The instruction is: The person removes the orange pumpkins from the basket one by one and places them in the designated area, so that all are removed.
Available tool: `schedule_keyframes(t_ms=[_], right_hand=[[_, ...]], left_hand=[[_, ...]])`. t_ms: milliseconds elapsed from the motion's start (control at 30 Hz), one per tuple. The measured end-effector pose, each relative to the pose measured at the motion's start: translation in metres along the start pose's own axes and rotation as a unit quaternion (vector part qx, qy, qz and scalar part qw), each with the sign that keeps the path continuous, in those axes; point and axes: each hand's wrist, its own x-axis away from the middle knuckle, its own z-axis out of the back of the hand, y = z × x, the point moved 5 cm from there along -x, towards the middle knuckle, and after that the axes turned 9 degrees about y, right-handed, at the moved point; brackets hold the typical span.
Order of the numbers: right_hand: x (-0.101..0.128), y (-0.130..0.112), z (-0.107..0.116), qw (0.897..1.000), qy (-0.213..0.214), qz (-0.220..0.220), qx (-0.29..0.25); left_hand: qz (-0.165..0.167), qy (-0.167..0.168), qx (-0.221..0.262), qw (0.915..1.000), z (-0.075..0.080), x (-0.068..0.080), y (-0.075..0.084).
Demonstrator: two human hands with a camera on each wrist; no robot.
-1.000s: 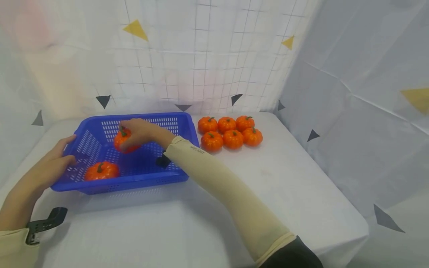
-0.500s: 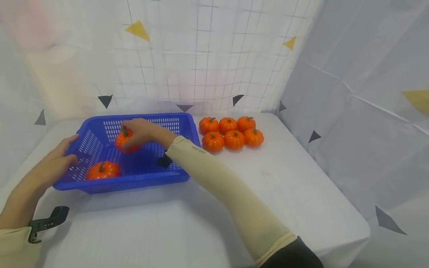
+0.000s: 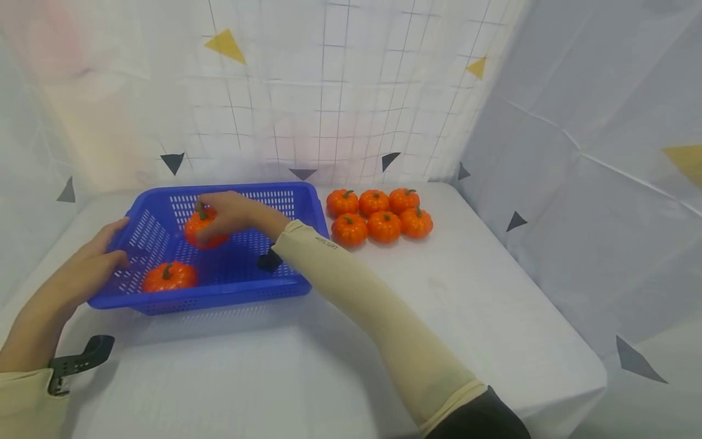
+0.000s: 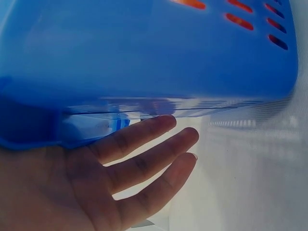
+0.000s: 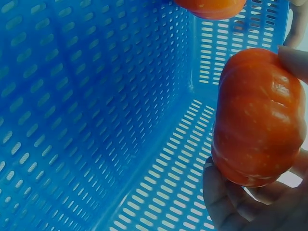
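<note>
In the head view my right hand point(image 3: 233, 213) holds a small orange toy pumpkin point(image 3: 200, 231) with a green stem, inside the blue plastic basket point(image 3: 219, 294). The right wrist view shows this pumpkin point(image 5: 260, 118) between thumb and fingers, its base apart from the slotted basket floor. A second pumpkin point(image 3: 170, 277) lies in the basket's front left corner. My left hand point(image 3: 90, 262) holds the basket's left rim, thumb lapping over it. Seen from the left wrist, three fingers point(image 4: 144, 166) stretch along the outside, beneath the rim.
Several more orange pumpkins point(image 3: 384, 227) stand in two rows on the white table point(image 3: 466, 292), right of the basket. A white grid-lined sheet point(image 3: 351, 91) hangs behind the table, and a grey-white sheet point(image 3: 592, 183) hangs on the right.
The pumpkin in my right hand has shifted very slightly left within the basket over the last half second. My left hand stays on the rim.
</note>
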Motion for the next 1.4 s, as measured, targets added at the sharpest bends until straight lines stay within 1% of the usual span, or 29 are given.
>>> schedule_keyframes(t_ms=[67,167,267,400,633,833,1000,1167,1300,1400], right_hand=[[0.0,0.0005,0.0002,1.0,0.0,-0.002,-0.015],[0.0007,0.0,-0.0003,1.0,-0.005,0.003,-0.021],[0.0012,-0.0002,0.0,1.0,-0.005,0.0,-0.016],[0.0013,-0.0017,0.002,1.0,0.0,-0.007,-0.013],[0.0023,-0.0064,0.0037,1.0,-0.001,0.007,-0.027],[0.0023,-0.0027,0.0038,1.0,0.001,-0.005,-0.021],[0.0021,-0.0004,0.0035,1.0,0.001,0.001,-0.029],[0.0025,0.0002,0.0031,1.0,0.0,-0.009,-0.019],[0.0027,-0.0013,0.0047,1.0,0.002,-0.001,-0.025],[0.0015,-0.0025,0.0059,0.999,0.006,0.013,-0.032]], left_hand=[[-0.002,0.002,0.001,1.0,-0.0002,-0.0004,-0.0006],[-0.005,0.002,0.004,1.0,-0.0005,0.0002,-0.0022],[-0.008,0.004,0.009,0.9999,-0.0006,0.001,-0.0025],[-0.003,0.004,0.006,1.0,0.0011,0.0016,-0.0013],[0.002,0.003,-0.002,1.0,0.004,0.0033,0.0006],[0.003,0.0,-0.002,1.0,0.0012,0.0021,0.0013],[0.004,0.0,-0.003,1.0,0.0002,0.0013,-0.0001],[0.005,-0.002,0.001,1.0,-0.0019,-0.0003,-0.0011],[0.0,-0.001,0.007,1.0,-0.0017,-0.0008,-0.0017],[-0.004,0.0,0.009,0.9999,-0.0006,-0.0005,-0.0016]])
